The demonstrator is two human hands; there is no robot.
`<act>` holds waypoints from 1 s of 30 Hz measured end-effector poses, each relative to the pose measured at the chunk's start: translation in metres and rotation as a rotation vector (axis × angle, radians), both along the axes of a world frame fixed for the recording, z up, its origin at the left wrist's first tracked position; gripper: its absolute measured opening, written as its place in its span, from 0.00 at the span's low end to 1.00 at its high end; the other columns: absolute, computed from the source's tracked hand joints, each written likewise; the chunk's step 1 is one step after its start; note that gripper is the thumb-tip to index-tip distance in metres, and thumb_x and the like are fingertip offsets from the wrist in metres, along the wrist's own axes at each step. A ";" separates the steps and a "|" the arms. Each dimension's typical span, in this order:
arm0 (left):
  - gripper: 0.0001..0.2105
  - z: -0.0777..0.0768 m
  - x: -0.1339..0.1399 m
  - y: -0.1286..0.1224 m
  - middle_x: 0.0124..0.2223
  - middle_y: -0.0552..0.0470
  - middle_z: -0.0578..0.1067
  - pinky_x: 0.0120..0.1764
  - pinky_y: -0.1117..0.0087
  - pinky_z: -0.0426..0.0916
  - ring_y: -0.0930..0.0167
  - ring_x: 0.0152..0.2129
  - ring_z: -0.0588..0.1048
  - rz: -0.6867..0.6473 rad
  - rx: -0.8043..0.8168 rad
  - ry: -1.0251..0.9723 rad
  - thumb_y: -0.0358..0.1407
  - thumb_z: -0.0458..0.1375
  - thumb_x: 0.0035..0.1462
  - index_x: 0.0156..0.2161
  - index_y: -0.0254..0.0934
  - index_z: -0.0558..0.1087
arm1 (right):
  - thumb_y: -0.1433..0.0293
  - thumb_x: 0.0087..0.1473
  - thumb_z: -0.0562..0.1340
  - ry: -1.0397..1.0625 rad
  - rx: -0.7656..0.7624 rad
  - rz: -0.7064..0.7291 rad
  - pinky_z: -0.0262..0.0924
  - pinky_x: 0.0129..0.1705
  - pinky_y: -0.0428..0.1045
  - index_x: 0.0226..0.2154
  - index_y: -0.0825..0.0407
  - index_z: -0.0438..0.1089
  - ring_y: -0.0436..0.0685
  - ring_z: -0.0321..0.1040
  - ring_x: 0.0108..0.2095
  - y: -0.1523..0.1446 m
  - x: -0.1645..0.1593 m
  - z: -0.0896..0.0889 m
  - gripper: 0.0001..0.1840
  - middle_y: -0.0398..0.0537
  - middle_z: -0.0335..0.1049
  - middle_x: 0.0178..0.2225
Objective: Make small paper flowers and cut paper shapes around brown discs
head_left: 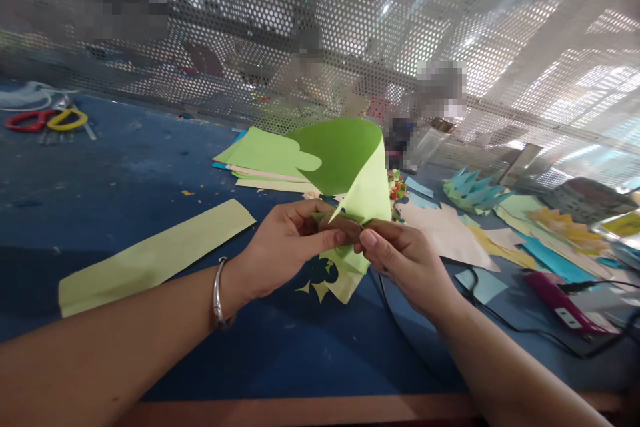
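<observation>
My left hand (285,243), with a silver bangle at the wrist, is closed in a pinch on a piece of green paper (367,187). Close against its fingertips, my right hand (400,253) pinches the lower edge of that paper with thumb and fingers. The paper curls upward and back above both hands. Between the fingertips the exact grip is partly hidden. Just below the hands lie small pointed green scraps (320,290) and a pale green cut piece (346,285). A long pale green strip (155,257) rests beside my left forearm.
Stacked coloured paper (265,157) lies behind my hands on the blue table (210,360). Red and yellow scissors (47,120) are at far left. On the right are a spiky paper crown (475,192), a magenta power strip (563,300) and black cables. Perforated metal (240,47) stands behind.
</observation>
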State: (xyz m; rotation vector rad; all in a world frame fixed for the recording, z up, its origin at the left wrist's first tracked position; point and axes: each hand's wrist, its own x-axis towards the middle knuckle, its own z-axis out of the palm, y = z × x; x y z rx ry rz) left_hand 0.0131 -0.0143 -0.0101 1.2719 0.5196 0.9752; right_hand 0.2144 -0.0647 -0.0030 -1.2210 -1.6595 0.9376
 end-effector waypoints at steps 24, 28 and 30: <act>0.08 -0.001 -0.003 0.002 0.37 0.51 0.80 0.44 0.69 0.70 0.70 0.36 0.77 -0.045 0.135 0.079 0.39 0.68 0.57 0.39 0.36 0.81 | 0.54 0.65 0.62 -0.201 0.146 -0.026 0.46 0.25 0.47 0.25 0.53 0.69 0.48 0.50 0.24 -0.002 0.003 0.011 0.23 0.39 0.56 0.21; 0.07 -0.002 -0.005 0.003 0.37 0.51 0.79 0.45 0.69 0.70 0.70 0.37 0.76 -0.051 0.122 0.098 0.38 0.67 0.58 0.38 0.35 0.80 | 0.53 0.65 0.61 -0.238 0.142 -0.026 0.47 0.26 0.47 0.26 0.53 0.69 0.49 0.50 0.25 -0.002 0.005 0.010 0.24 0.39 0.56 0.21; 0.07 0.000 -0.006 0.002 0.37 0.51 0.79 0.46 0.68 0.70 0.69 0.38 0.76 -0.042 0.130 0.125 0.37 0.67 0.58 0.38 0.35 0.80 | 0.53 0.65 0.61 -0.258 0.137 -0.033 0.46 0.26 0.47 0.25 0.53 0.69 0.49 0.50 0.25 -0.001 0.006 0.008 0.24 0.39 0.55 0.22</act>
